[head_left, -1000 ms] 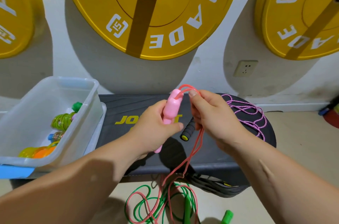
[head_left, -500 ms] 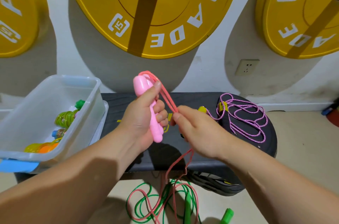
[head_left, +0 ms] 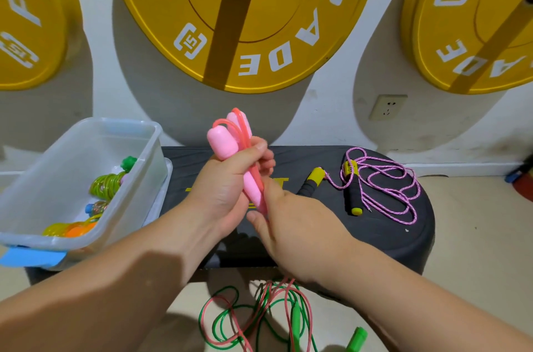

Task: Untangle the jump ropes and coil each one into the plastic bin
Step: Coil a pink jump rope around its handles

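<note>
Holding up a pink jump rope (head_left: 222,144): two fat, pale pink handles side by side, rounded ends upward, with a glossy coral cord (head_left: 243,129) looped over the tops and trailing down to the floor (head_left: 476,236). Tangling there with a green rope (head_left: 296,323).

Standing before a white wall hung with big yellow weight plates (head_left: 288,43), over a black bench (head_left: 389,239). On the bench's left end, a clear plastic bin (head_left: 144,173) with coils of green and orange already inside. On its right end, a loose purple rope (head_left: 403,190) with black-and-yellow handles. Above that, a wall socket (head_left: 388,106).

Gripping both pink handles in the left hand (head_left: 225,193), fingers wrapped round their middles, thumb pressing the cord against them. Pinching the rope at the handles' lower tips with the right hand (head_left: 294,227), just below and touching the left, though blurred. Holding it all above the bench's middle, right of the bin and outside it.
</note>
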